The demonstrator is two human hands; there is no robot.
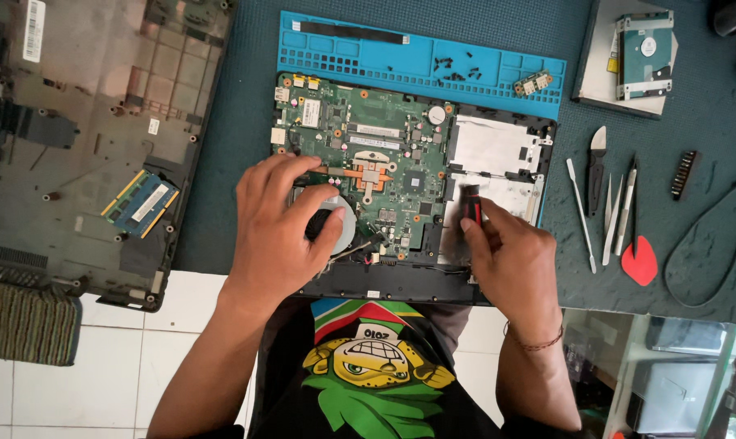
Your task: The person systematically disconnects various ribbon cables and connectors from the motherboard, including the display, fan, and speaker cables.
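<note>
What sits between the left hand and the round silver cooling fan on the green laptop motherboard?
Nothing visible. The left hand already rests on the round silver cooling fan, fingers curled over its dark hub. The right hand holds a red-and-black screwdriver handle over the silver metal plate, apart from the fan.

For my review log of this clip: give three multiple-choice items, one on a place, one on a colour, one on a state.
1. Where does the left hand rest?
A on the fan
B on the hard drive
C on the floor

2. What colour is the tray behind the motherboard?
A red
B blue
C yellow

3. What is the right hand doing?
A lying flat and empty
B holding a screwdriver
C lifting the tray

Answers:
1 A, its fingers curl over the round fan.
2 B, the tray is bright blue.
3 B, its fingers close on a red-and-black handle.
</note>
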